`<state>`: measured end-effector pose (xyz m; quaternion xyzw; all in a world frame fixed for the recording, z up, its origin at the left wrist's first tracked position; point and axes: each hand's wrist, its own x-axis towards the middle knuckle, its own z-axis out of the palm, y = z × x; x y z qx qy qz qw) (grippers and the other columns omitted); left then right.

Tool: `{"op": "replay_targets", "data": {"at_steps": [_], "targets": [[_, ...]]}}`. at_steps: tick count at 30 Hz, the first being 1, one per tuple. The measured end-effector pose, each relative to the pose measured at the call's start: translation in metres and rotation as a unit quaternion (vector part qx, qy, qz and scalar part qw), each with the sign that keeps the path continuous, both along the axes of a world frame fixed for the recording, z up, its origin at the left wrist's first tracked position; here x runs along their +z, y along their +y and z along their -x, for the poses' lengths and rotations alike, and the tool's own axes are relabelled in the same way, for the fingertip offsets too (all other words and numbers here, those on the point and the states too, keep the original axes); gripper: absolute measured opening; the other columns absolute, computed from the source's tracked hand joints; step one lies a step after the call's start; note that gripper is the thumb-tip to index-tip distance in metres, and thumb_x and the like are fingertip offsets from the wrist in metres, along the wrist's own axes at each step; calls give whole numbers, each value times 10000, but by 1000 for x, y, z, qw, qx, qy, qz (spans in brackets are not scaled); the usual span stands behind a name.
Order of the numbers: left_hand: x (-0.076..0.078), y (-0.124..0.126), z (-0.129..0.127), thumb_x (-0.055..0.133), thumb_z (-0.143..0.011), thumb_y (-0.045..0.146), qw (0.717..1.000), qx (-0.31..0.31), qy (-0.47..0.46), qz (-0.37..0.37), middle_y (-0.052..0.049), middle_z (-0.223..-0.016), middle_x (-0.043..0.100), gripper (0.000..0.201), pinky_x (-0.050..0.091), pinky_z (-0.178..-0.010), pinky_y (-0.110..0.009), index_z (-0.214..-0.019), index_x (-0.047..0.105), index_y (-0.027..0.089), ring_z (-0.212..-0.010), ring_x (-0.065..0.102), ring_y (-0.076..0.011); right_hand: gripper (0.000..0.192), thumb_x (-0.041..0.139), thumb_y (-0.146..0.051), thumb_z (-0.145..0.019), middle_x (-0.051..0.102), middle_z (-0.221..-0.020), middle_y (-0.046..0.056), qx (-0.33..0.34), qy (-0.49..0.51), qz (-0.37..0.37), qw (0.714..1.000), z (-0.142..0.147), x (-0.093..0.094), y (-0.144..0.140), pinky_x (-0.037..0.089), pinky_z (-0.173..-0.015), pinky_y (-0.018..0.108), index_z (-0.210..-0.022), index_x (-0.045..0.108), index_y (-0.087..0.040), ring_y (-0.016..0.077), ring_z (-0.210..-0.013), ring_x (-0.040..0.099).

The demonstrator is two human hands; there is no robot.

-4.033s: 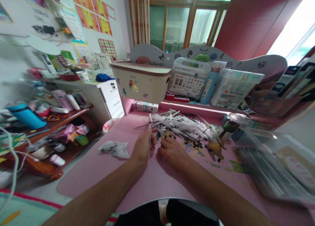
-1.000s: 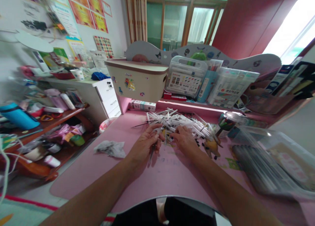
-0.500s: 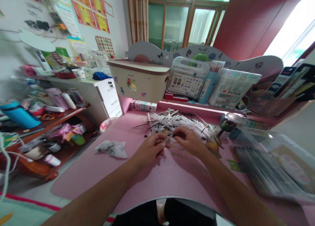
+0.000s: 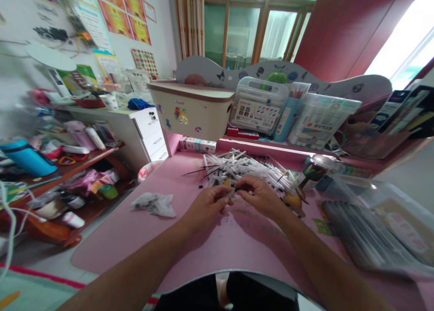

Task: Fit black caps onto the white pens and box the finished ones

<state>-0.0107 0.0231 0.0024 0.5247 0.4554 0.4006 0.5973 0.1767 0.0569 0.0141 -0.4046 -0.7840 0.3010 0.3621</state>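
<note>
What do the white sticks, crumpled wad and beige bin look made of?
White sticks: probably plastic, smooth, being straight and even. Crumpled wad: tissue or thin cloth, matte, softly creased. Beige bin: likely moulded plastic, satin, with smooth walls.

Plastic-looking sticks [image 4: 249,167], smooth desk [image 4: 135,243]

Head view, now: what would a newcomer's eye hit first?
Probably the messy pile of white tubes toward the back of the pink desk. Just in front of it, the left hand and right hand come together at the fingertips around a small piece, too tiny to identify. Next, the big cream bin with stickers, above and behind the pile's left end.
</note>
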Motion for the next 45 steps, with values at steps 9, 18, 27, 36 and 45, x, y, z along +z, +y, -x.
{"op": "replay_targets", "data": {"at_steps": [9, 18, 27, 36, 45], "targets": [[-6, -3, -2, 607, -786, 257, 1000, 6, 11, -8, -44, -853, 675, 305, 404, -461, -191, -1057, 693, 148, -583, 549, -104, 146, 585, -134, -779, 687, -817, 7, 20, -2, 32, 999, -2, 1, 1, 463, -713, 255, -855, 698, -187, 133, -740, 607], [-3, -5, 2, 533, -808, 191, 990, -37, 105, -82, -42, -876, 712, 319, 419, -536, -219, -1058, 730, 178, -613, 556, -117, 193, 534, -227, -877, 559, -650, -31, 44, -79, 43, 995, -5, 1, 2, 361, -587, 223, -717, 632, -183, 106, -615, 499], [-4, -3, 2, 534, -810, 203, 990, -21, 104, -97, -47, -872, 720, 302, 437, -580, -241, -1036, 732, 167, -670, 593, -149, 131, 517, -286, -904, 581, -757, -10, 34, -27, 54, 998, -3, -1, -2, 384, -614, 231, -843, 584, -191, 122, -685, 517], [-3, -3, 2, 545, -809, 202, 988, -27, 110, -110, -53, -854, 730, 296, 429, -562, -236, -1022, 747, 163, -641, 588, -149, 334, 430, -281, -954, 493, -620, -28, 41, -82, 34, 995, -2, -4, 2, 332, -580, 246, -645, 523, -193, 116, -596, 447], [-2, -1, 4, 541, -794, 178, 984, -26, 125, -122, -49, -843, 725, 309, 435, -582, -245, -1019, 753, 176, -648, 591, -157, 71, 537, -186, -852, 571, -760, -13, 40, -48, 36, 997, 0, 0, -3, 387, -638, 242, -803, 589, -193, 124, -686, 502]]}}
